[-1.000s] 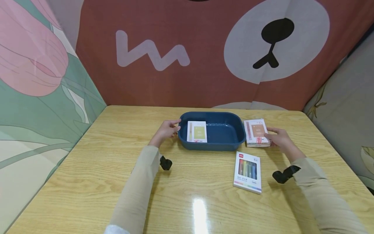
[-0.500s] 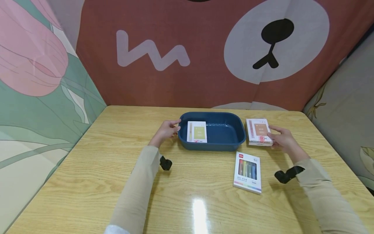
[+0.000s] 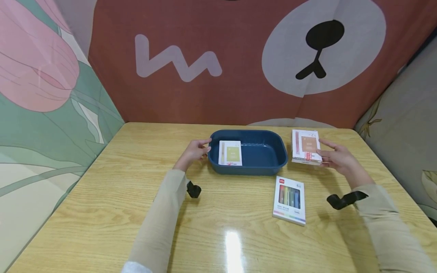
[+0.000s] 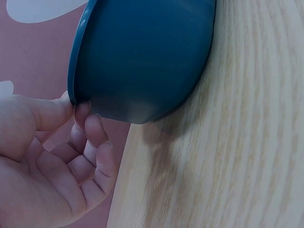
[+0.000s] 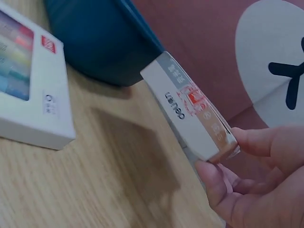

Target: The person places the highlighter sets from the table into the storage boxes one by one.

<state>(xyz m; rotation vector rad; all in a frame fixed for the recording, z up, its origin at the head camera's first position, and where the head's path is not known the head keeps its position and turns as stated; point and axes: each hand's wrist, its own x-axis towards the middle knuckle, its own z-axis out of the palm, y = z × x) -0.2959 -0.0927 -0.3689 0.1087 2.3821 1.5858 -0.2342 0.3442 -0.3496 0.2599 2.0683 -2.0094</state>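
Observation:
My left hand (image 3: pixel 195 151) pinches the left rim of a dark blue plastic basin (image 3: pixel 261 170), thumb on one side and fingertips on the other, as the left wrist view shows closely. Inside the basin, at its left, lies a white box with a yellow-green label (image 3: pixel 233 154). To the right of the basin my right hand (image 3: pixel 339 157) grips a small white box with an orange-pink label (image 3: pixel 308 145) by its right side. That box (image 5: pixel 190 111) is raised off the table, its shadow below it in the right wrist view.
A white box of coloured highlighters (image 3: pixel 289 201) lies on the wooden table (image 3: pixel 218 212), in front of the basin's right end. Behind the table hangs a brown cloth (image 3: pixel 239 94) with a bear face; printed cloths stand at both sides.
My right hand has lifted the orange-pink labelled box and carried it a little right, away from the basin. The left hand and the basin have stayed in place.

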